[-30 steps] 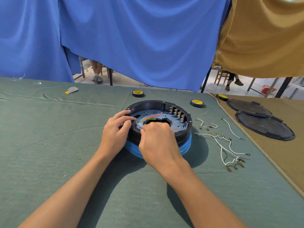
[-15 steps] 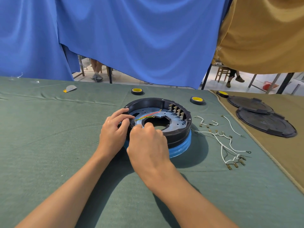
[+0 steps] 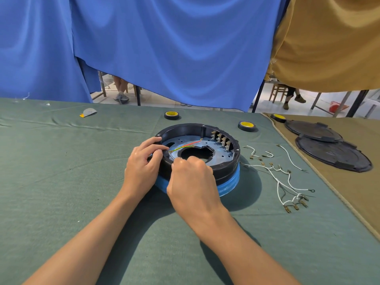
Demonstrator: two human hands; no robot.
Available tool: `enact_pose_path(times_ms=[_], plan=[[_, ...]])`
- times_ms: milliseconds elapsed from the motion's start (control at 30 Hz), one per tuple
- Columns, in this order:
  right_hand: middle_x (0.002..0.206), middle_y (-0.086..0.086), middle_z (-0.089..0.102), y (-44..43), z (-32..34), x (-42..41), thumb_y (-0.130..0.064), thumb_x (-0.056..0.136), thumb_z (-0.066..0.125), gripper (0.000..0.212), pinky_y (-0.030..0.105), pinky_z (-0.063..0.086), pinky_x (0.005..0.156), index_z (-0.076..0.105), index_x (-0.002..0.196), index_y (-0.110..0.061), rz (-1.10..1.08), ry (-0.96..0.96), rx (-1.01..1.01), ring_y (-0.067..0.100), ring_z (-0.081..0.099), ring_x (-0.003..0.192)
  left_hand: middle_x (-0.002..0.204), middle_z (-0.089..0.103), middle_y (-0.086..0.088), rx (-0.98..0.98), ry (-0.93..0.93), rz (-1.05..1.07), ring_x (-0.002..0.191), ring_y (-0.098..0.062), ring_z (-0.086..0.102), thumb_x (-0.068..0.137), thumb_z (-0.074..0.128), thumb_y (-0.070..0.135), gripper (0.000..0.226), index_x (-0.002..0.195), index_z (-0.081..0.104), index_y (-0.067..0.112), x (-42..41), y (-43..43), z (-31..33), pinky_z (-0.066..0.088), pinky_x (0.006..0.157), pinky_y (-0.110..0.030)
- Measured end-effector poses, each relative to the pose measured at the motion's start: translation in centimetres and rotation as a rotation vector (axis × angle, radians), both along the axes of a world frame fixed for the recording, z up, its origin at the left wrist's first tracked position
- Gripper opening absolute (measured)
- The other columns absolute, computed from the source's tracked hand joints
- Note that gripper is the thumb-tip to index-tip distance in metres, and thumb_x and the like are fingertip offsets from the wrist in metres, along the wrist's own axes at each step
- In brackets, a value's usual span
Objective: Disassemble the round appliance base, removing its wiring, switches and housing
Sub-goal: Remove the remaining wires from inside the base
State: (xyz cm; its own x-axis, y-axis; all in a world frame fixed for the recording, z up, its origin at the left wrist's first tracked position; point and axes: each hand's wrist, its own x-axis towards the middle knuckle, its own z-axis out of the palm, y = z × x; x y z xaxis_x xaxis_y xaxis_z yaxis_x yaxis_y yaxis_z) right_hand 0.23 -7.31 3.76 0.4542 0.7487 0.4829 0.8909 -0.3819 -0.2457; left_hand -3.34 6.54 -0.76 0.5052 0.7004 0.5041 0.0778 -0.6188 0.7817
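Gripping the near-left rim of the round appliance base [image 3: 226, 171], centre of frame on the bench [image 3: 61, 182], with the left hand [image 3: 141, 167], fingers curled over it. Pinching a thin grey strand [image 3: 171, 156] just inside that rim with the right hand [image 3: 191, 182], fingers tightly curled. Drawn back from over the central hole since a second ago. Inside the base: one red wire [image 3: 191, 143], one green-yellow wire [image 3: 178, 149]. Above and right: three tape rolls [image 3: 246, 126], two black lids [image 3: 333, 155], several loose white wires [image 3: 278, 183].

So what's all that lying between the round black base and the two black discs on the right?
Loose white wires with brass terminals lie on the green cloth between the base and the discs; the head view shows it.
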Motion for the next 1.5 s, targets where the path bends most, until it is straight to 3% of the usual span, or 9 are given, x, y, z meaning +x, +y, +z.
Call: enact_pose_path(times_ms=[267, 400, 567, 633, 733, 967, 1133, 1300, 1500], plan=[[0.106, 0.018, 0.057, 0.0, 0.0, -0.7, -0.009, 0.093, 0.043, 0.027, 0.038, 0.041, 0.069, 0.058, 0.113, -0.001, -0.026, -0.002, 0.009, 0.04, 0.059, 0.092, 0.121, 0.059, 0.018, -0.009, 0.006, -0.002, 0.119, -0.016, 0.053, 0.083, 0.04, 0.025, 0.03, 0.086, 0.068, 0.036, 0.0, -0.1, 0.0, 0.037, 0.103, -0.032], [0.105, 0.015, 0.058, 0.4, 0.2, -1.6, -0.008, 0.093, 0.043, 0.027, 0.033, 0.034, 0.062, 0.058, 0.115, 0.0, -0.096, -0.046, -0.053, 0.035, 0.063, 0.089, 0.123, 0.059, 0.014, -0.001, 0.022, -0.001, 0.12, -0.019, 0.052, 0.093, 0.048, 0.01, 0.03, 0.088, 0.07, 0.03, 0.0, -0.1, 0.1, 0.036, 0.102, -0.031], [0.056, 0.002, 0.06, 1.2, 1.3, -2.9, -0.02, 0.049, 0.086, 0.026, 0.022, 0.037, 0.033, 0.071, 0.068, -0.011, -0.203, -0.051, -0.097, 0.015, 0.057, 0.038, 0.129, 0.06, 0.004, 0.013, 0.033, -0.021, 0.119, -0.021, 0.052, 0.091, 0.05, 0.016, 0.025, 0.097, 0.074, 0.018, -0.3, -0.4, 0.3, 0.036, 0.102, -0.033], [0.073, 0.01, 0.065, 1.2, 1.1, -2.5, -0.018, 0.067, 0.078, 0.025, 0.026, 0.038, 0.041, 0.07, 0.087, -0.005, -0.173, -0.04, -0.107, 0.021, 0.064, 0.055, 0.127, 0.059, 0.008, 0.015, 0.028, -0.015, 0.12, -0.02, 0.051, 0.095, 0.053, 0.004, 0.026, 0.096, 0.072, 0.022, -0.3, -0.3, 0.2, 0.034, 0.102, -0.03], [0.11, 0.015, 0.057, 1.0, -0.2, -1.7, -0.01, 0.095, 0.041, 0.029, 0.032, 0.031, 0.063, 0.054, 0.12, -0.001, -0.087, -0.061, -0.044, 0.033, 0.062, 0.093, 0.122, 0.058, 0.015, 0.028, 0.017, 0.005, 0.118, -0.018, 0.052, 0.094, 0.052, 0.001, 0.032, 0.093, 0.072, 0.026, -0.2, -0.3, 0.1, 0.033, 0.098, -0.024], [0.11, 0.014, 0.059, 0.0, 0.0, -0.7, -0.024, 0.097, 0.045, 0.027, 0.032, 0.032, 0.07, 0.058, 0.115, -0.008, -0.051, 0.02, 0.002, 0.034, 0.058, 0.1, 0.121, 0.061, 0.014, 0.023, -0.006, 0.001, 0.117, -0.018, 0.054, 0.083, 0.041, 0.024, 0.03, 0.087, 0.068, 0.036, -0.2, -0.2, 0.0, 0.038, 0.103, -0.033], [0.11, 0.014, 0.058, 0.4, 0.4, -1.3, -0.012, 0.096, 0.041, 0.029, 0.036, 0.043, 0.07, 0.057, 0.118, -0.003, -0.103, 0.031, -0.055, 0.035, 0.061, 0.097, 0.124, 0.062, 0.009, 0.0, 0.002, 0.001, 0.118, -0.02, 0.054, 0.083, 0.041, 0.024, 0.03, 0.089, 0.07, 0.03, -0.2, -0.5, 0.2, 0.038, 0.105, -0.037], [0.077, 0.006, 0.066, 0.9, 1.0, -3.1, -0.017, 0.076, 0.066, 0.016, 0.026, 0.047, 0.046, 0.069, 0.09, -0.01, -0.237, -0.056, -0.111, 0.019, 0.067, 0.059, 0.128, 0.061, 0.004, 0.02, 0.043, -0.002, 0.117, -0.023, 0.052, 0.092, 0.056, 0.01, 0.02, 0.098, 0.074, 0.017, -0.4, -0.6, 0.2, 0.038, 0.099, -0.034], [0.112, 0.015, 0.058, 0.9, -0.1, -1.6, -0.01, 0.096, 0.039, 0.029, 0.037, 0.043, 0.07, 0.053, 0.121, -0.003, -0.086, -0.024, -0.015, 0.035, 0.061, 0.098, 0.125, 0.061, 0.011, 0.036, 0.03, 0.006, 0.115, -0.02, 0.052, 0.089, 0.047, 0.019, 0.028, 0.094, 0.074, 0.025, -0.3, -0.4, 0.0, 0.036, 0.095, -0.027]])
